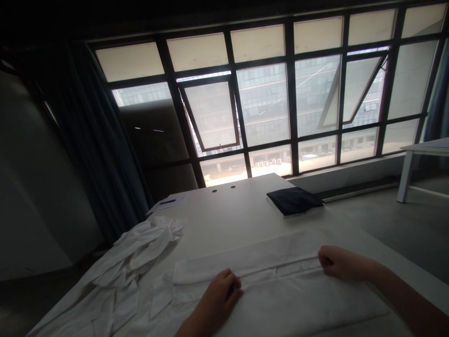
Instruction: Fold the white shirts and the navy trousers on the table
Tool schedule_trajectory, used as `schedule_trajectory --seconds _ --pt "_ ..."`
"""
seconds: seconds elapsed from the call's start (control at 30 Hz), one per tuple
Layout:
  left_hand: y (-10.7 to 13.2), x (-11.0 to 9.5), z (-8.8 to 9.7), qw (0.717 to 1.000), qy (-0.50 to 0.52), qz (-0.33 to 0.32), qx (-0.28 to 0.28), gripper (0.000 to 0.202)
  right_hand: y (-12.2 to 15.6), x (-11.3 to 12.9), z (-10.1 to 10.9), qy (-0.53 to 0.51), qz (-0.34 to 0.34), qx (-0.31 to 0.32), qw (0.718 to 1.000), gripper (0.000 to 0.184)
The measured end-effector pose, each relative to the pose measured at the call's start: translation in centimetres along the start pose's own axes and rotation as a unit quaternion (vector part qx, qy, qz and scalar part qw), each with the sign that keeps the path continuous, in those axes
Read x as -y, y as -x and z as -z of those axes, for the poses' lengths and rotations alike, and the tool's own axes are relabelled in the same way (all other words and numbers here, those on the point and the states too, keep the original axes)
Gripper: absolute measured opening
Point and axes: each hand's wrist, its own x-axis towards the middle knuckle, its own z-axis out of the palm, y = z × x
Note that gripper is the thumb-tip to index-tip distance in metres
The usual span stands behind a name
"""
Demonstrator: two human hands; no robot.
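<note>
- Left forearm: cut off by the bottom edge of the frame; runs up and away from the camera to the left hand.
- Left hand: fingers curled, knuckles up, resting at the near edge of a folded band of white cloth. Thumb hidden. Cannot tell whether it pinches the cloth or only rests on it.
- Right forearm: enters from the lower right corner, cut off by the frame, lying low and nearly level.
- Right hand: loosely curled, fingers turned inward toward the left hand, at the right end of the same fold. Fingertips hidden, so grip cannot be told.
- White cloth: lies flat on the tabletop under both hands. Its outline is hard to make out, white on white.
- Crumpled white fabric: heaped to the left, just beside the flat cloth, apparently joined to it; cannot confirm. Its lower part is cut off by the frame.
- Far end of tabletop: navy folded item on a pale flat base; paper sheet with blue pen on it; two round holes.
- Behind: dark curtain, wide window, white side table at right, partly out of frame.
</note>
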Motion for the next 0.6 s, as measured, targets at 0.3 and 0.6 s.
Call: schedule_trajectory --seconds 0.3,0.6 --pt "-0.2 -0.2 -0.1 1.000 -0.030 -0.001 0.000 0.011 -1.0 -1.0 -0.6 -0.012 0.002 -0.011 1.000 0.018" --pt "0.0 -0.2 -0.4 0.999 -0.040 -0.012 -0.011 0.005 -0.9 -2.5 -0.5 0.018 -0.008 -0.031 0.999 0.020"
